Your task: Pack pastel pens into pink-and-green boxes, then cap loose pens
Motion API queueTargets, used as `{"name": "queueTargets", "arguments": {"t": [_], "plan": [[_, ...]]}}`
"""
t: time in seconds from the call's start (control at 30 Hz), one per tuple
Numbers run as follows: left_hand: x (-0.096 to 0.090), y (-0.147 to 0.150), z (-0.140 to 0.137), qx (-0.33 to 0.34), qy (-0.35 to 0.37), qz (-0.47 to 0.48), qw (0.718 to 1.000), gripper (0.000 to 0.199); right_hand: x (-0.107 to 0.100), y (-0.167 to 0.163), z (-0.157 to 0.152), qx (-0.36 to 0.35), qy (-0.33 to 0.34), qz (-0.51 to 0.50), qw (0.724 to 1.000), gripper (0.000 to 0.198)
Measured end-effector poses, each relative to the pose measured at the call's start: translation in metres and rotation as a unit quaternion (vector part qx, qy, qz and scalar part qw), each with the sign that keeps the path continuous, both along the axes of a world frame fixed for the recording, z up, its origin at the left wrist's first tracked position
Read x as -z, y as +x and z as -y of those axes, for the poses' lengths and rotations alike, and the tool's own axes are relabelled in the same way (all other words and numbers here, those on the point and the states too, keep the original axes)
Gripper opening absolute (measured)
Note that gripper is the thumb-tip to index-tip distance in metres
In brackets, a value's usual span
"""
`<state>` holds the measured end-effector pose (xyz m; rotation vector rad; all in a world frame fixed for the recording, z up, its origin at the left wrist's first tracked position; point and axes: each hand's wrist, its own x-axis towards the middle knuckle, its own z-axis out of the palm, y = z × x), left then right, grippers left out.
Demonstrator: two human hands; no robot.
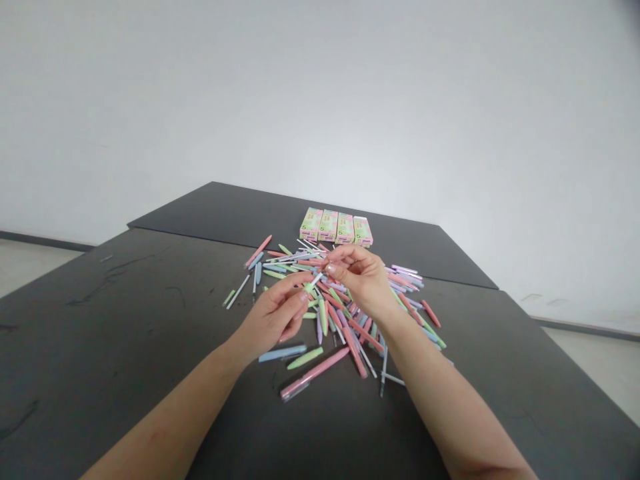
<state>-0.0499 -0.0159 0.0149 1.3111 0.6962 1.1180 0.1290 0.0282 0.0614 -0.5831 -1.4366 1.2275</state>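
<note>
My left hand (276, 312) is closed, with thumb and forefinger pinching a light green pen barrel (309, 287). From that barrel a thin white pen refill (317, 278) sticks up and to the right. The fingers of my right hand (359, 275) are pinched at the refill's upper end, and its very tip is hidden by them. Both hands hover over a loose pile of pen parts in pink, green, blue and purple. Just below my left hand lie a blue pen part (283, 353), a green barrel (305, 358) and a pink pen (315, 374) with a clear end.
Several small pink and green boxes (336, 227) stand in a row behind the pile. White refills (238, 292) and a short green piece (229, 298) lie at its left. The dark table (125, 320) has a seam across it, and a pale wall (320, 100) rises behind.
</note>
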Motion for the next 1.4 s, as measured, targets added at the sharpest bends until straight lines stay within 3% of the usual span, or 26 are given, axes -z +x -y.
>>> {"name": "queueTargets", "arguments": {"t": [0.17,0.5,0.87,1.07,1.2,1.3,1.4], "plan": [[0.0,0.001,-0.002,-0.006,-0.002,0.008,1.0,0.035,0.001,-0.003,0.001,-0.024,-0.013,-0.007,1.0,0.019],[-0.001,0.001,-0.003,-0.018,0.003,0.018,1.0,0.032,0.001,-0.003,0.0,0.002,-0.023,0.007,1.0,0.021],[0.005,-0.002,-0.007,0.016,-0.006,-0.003,1.0,0.042,0.003,-0.004,-0.001,-0.003,-0.041,0.019,0.999,0.021],[0.003,-0.002,-0.007,0.036,-0.031,0.016,0.999,0.042,0.003,-0.004,-0.001,-0.012,-0.029,0.035,0.999,0.026],[-0.003,-0.005,-0.009,0.006,-0.036,0.059,0.998,0.033,0.006,0.004,-0.01,0.033,-0.002,0.099,0.995,0.027],[-0.009,-0.009,-0.011,-0.04,-0.029,0.089,0.995,0.026,0.011,0.013,-0.017,0.085,0.047,0.28,0.955,0.024],[-0.014,-0.012,-0.012,-0.076,-0.021,0.116,0.99,0.023,0.017,0.016,-0.019,0.08,0.083,0.518,0.847,0.023]]}}
